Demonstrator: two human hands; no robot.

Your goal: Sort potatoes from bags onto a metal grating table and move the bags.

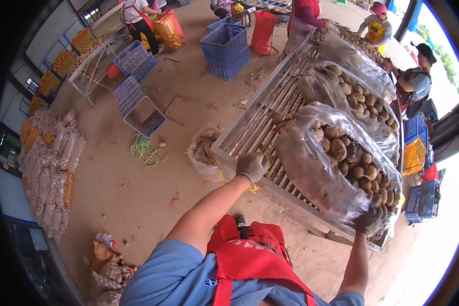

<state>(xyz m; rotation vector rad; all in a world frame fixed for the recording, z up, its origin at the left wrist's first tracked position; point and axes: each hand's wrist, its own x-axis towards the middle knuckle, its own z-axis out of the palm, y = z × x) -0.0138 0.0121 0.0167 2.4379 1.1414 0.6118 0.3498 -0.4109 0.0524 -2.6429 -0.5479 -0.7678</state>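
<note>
My left hand (252, 167), in a pale work glove, is curled above the near rail of a slatted metal sorting table (248, 130). Something small and yellowish shows at its fingers, too little to name. At the table's right end, my right hand (371, 222), in a dirty glove, grips the edge of a clear plastic bag (306, 164). The bag lies on its side, split open along the top. Brown potatoes (338, 149) fill the opening and sit close against my right hand. A second opened bag (321, 88) of potatoes lies just beyond.
People sort potatoes (367, 46) at the table's far end. A plastic waste bag (206, 153) stands by the near left corner. Blue crates (225, 51) and tangled green twine (143, 150) are on the floor. Filled sacks (53, 168) are piled at left.
</note>
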